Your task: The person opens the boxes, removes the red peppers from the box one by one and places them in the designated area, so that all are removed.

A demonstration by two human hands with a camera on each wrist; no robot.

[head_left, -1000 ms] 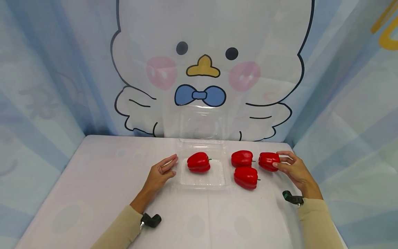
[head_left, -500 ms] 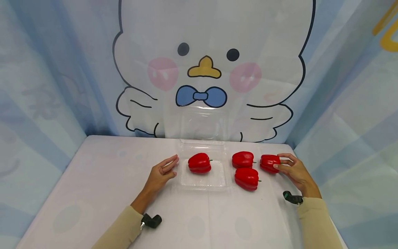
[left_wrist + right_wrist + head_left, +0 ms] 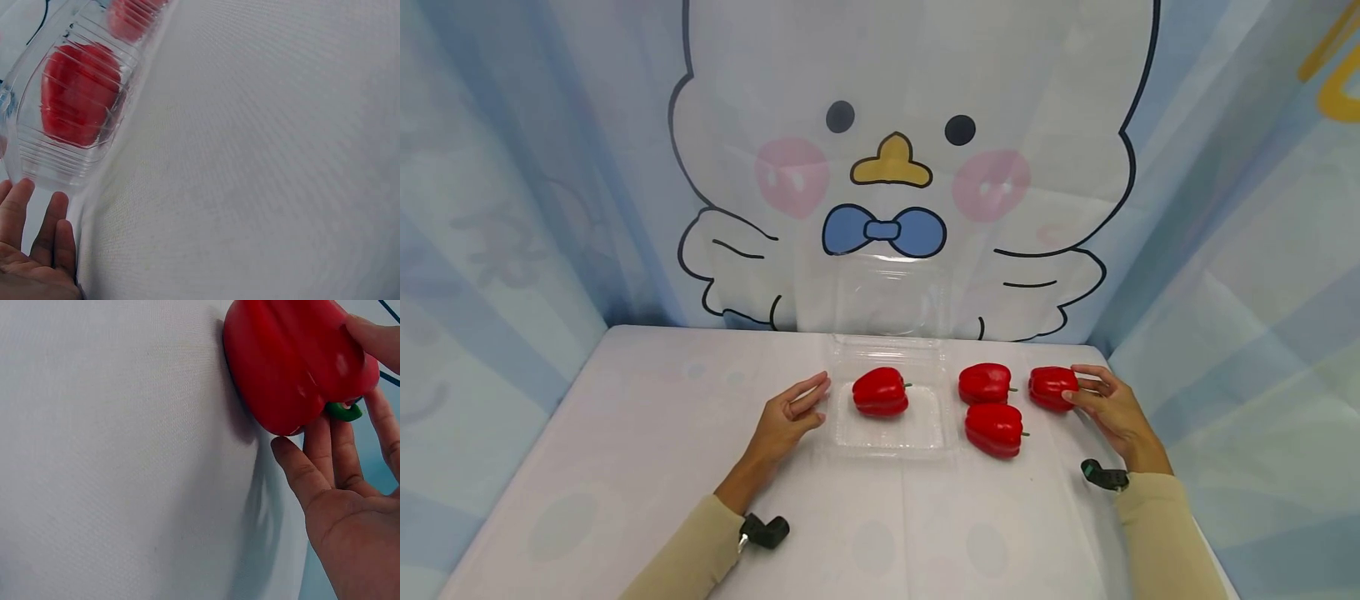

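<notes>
A red bell pepper (image 3: 1052, 389) lies at the right end of the table, with the thumb and fingers of my right hand (image 3: 1112, 414) around its stem end. In the right wrist view the thumb presses one side of this pepper (image 3: 294, 369), with fingers near the green stem. My left hand (image 3: 784, 425), fingers extended, is at the left edge of a clear plastic clamshell container (image 3: 891, 452); firm contact is unclear. Inside the container lies another red bell pepper (image 3: 880, 392). Its lid (image 3: 891, 296) stands raised at the back.
Two more red bell peppers, a rear one (image 3: 984, 383) and a front one (image 3: 994, 430), lie between the container and my right hand. A white cloth covers the table (image 3: 647, 450). Behind hangs a curtain (image 3: 895, 83) with a cartoon bird.
The pepper at my right hand has shifted slightly to the right along with the hand. My left hand, the container and the other peppers keep their places.
</notes>
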